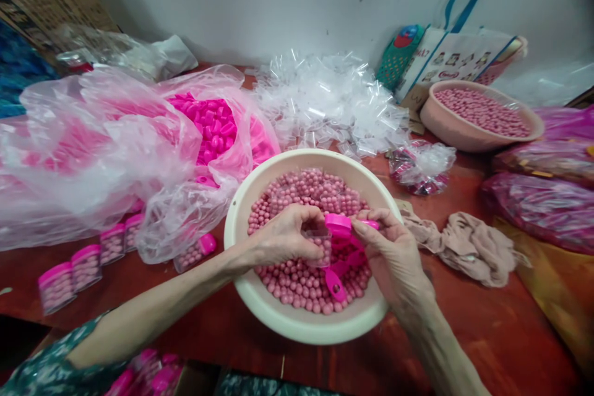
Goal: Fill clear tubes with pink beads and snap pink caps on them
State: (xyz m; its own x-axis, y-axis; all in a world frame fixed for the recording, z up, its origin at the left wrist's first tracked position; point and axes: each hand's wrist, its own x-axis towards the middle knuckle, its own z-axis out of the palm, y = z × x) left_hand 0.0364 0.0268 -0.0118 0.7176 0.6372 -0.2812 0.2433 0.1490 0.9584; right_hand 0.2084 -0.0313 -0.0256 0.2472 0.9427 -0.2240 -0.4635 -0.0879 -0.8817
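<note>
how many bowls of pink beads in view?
2: a cream bowl at front centre under both hands, and a pink bowl at the back right by the tote bag. Bags may hide more.

There is one view only, from a camera worn on the person's head. It looks forward and steeply down, close over the hands (338, 247) and the cream bowl (241, 223) on the red tabletop (487, 328). The far edge of the view reaches the white wall (260, 0) behind. The wide lens bends the sides.

Left hand (283, 236) and right hand (392, 253), fingers pinched.
</note>
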